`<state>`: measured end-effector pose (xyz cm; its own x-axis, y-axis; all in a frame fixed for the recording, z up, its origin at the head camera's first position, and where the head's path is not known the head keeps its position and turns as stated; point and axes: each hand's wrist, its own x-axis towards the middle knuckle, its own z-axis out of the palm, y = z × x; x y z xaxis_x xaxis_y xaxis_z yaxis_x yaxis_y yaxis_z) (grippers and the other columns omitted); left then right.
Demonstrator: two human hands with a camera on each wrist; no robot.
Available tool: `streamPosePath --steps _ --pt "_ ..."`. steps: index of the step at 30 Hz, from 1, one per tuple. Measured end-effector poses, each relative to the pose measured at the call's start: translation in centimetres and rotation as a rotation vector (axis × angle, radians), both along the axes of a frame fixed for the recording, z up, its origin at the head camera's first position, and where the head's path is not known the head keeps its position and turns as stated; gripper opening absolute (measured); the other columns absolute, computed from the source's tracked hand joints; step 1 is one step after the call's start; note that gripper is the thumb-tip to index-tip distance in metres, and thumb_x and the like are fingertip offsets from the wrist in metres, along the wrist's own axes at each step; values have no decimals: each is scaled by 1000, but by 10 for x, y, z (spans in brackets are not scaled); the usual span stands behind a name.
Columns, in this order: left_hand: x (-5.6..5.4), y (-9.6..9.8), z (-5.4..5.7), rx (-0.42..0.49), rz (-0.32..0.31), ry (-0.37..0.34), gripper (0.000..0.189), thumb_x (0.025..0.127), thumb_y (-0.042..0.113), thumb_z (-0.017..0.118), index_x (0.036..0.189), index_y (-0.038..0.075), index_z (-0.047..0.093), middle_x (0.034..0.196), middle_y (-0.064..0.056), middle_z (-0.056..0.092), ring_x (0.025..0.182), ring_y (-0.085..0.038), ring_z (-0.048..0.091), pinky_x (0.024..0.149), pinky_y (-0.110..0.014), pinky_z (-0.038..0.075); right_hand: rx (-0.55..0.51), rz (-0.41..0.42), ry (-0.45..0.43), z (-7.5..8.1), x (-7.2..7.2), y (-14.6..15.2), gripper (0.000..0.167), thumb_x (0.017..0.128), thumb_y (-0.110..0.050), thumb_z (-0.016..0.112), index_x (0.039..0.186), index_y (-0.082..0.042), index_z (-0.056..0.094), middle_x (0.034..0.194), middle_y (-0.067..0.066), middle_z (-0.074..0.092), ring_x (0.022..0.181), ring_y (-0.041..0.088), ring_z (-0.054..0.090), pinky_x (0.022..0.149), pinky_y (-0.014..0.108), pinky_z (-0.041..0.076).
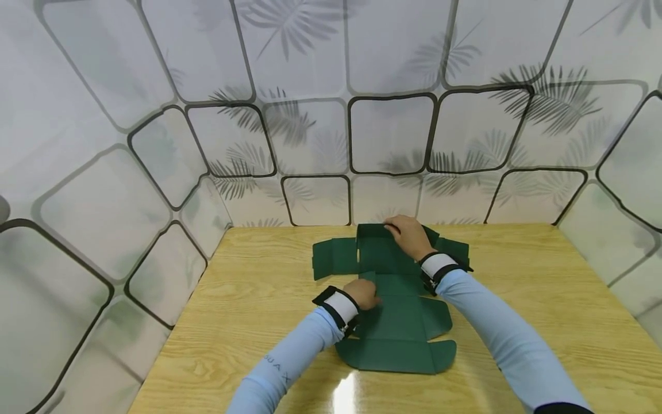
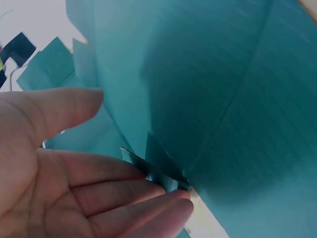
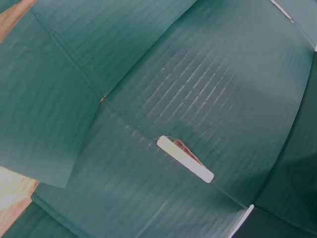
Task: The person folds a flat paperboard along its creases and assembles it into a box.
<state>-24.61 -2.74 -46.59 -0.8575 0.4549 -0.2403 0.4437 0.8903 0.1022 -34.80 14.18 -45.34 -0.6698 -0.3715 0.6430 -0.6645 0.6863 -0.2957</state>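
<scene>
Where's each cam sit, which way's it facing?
Head: on the head, facing forward and down at the green cardboard and table; left hand, right hand and blue sleeves show.
Left wrist: on that wrist, facing green cardboard; left hand shows.
Right wrist: on that wrist, facing slotted green cardboard; no hand plainly shows.
Head and left wrist share the left hand.

Pale leaf-print walls (image 1: 391, 135); glossy wood-grain tabletop (image 1: 248, 287)
</scene>
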Motion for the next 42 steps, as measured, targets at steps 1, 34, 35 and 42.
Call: streamPosePath --steps 1,34,35,42 --pt "-1 -2 1 23 12 -12 31 96 30 59 81 6 70 84 -8 69 66 -16 58 62 -27 46 -1 1 -2 0 0 0 15 89 -7 67 101 1 71 93 17 70 83 30 66 74 41 54" --pt "-93 -152 -76 1423 822 -314 58 104 48 33 136 4 53 133 -18 58 113 -30 59 94 -41 48 -19 60 313 -25 8 2 22 73 0 78 94 -3 73 85 12 72 77 27 67 69 41 54" --pt "-104 -157 -95 1479 854 -386 60 103 50 32 136 5 53 131 -16 59 108 -26 61 90 -38 50 -16 61 317 -26 8 2 22 73 0 79 94 -3 73 85 12 72 76 27 67 69 41 54" --pt "-148 -163 -179 1637 821 -491 47 95 53 52 93 9 68 74 -1 58 60 -11 50 57 -26 42 -7 73 353 -29 12 0 27 68 2 81 93 -4 74 84 10 72 77 26 67 70 41 55"
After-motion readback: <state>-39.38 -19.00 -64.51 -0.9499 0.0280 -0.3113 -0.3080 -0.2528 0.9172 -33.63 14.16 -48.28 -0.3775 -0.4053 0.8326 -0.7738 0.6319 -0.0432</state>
